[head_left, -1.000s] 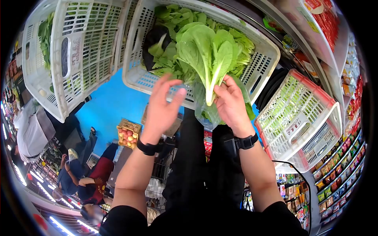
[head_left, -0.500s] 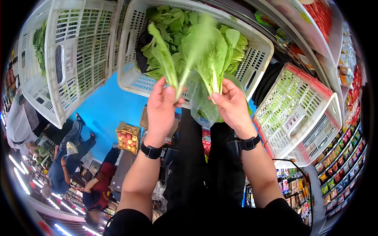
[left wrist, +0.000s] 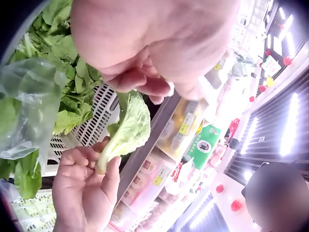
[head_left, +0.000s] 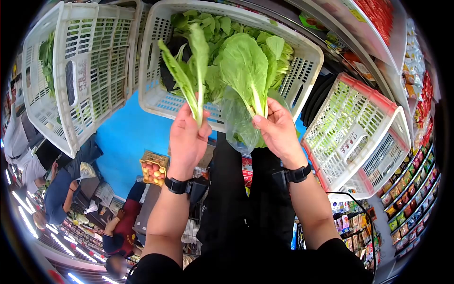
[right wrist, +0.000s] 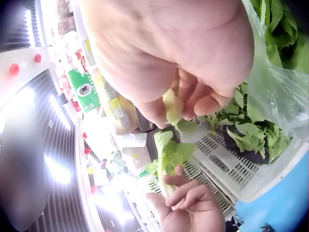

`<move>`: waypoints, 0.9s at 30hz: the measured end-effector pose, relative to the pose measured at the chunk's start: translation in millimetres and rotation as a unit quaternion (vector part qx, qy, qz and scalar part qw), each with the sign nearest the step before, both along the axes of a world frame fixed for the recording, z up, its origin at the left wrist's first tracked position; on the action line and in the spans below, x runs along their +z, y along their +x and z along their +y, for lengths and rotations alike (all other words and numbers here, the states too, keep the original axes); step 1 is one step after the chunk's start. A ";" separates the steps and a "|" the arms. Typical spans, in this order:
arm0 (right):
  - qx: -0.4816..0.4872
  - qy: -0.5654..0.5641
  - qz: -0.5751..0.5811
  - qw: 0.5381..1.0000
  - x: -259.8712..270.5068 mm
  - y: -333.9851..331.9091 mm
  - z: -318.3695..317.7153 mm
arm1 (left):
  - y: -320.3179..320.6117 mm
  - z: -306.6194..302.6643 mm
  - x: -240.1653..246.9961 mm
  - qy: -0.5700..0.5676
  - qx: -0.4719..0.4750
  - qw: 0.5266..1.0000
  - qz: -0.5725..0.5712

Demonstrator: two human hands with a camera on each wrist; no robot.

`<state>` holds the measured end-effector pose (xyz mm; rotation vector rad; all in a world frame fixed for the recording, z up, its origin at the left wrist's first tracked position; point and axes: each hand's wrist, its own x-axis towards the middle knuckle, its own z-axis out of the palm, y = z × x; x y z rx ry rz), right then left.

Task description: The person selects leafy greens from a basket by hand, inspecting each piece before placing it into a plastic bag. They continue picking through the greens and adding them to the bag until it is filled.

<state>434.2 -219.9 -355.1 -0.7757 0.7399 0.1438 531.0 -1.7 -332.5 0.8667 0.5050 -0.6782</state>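
Observation:
In the head view my left hand [head_left: 187, 142] pinches two detached lettuce-like leaves [head_left: 200, 66] by their pale stems, with the blades pointing up. Beside it, my right hand [head_left: 283, 135] holds a small leafy green head [head_left: 243, 64] at its white base between thumb and fingers. Both hands are over the near edge of a white slotted crate [head_left: 307, 71] full of loose greens [head_left: 217, 23]. A clear plastic bag [head_left: 236, 123] with greens inside hangs at the crate's front, left of the right hand. The right wrist view shows the left hand's leaf [right wrist: 166, 154] upright in its fingers.
White crates [head_left: 90, 71] stand tilted at the left, and a red-rimmed white crate [head_left: 350, 137] is at the right. A box of round fruit [head_left: 153, 168] sits on the blue floor [head_left: 123, 137]. Several people are at the lower left; packaged goods [head_left: 402, 203] line the right.
My empty left hand reached the head of greens and drew leaves away from it to the left. My right hand has kept its hold on the base.

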 end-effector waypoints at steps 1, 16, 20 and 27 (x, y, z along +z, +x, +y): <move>0.007 -0.057 0.013 0.998 2.0 1.1 2.5 | -3.6 3.7 -2.4 -0.008 -0.051 0.998 -0.032; 0.091 -0.763 -0.070 0.636 4.0 -16.4 -14.5 | -13.0 -8.3 4.1 -0.022 -0.092 0.995 0.018; 0.056 -0.772 -0.085 0.628 6.8 -18.4 -18.3 | -18.7 -10.2 3.0 -0.021 -0.066 0.997 0.021; 0.030 -0.780 -0.089 0.619 8.9 -21.9 -19.8 | -23.6 -13.4 2.0 -0.042 -0.085 0.995 0.010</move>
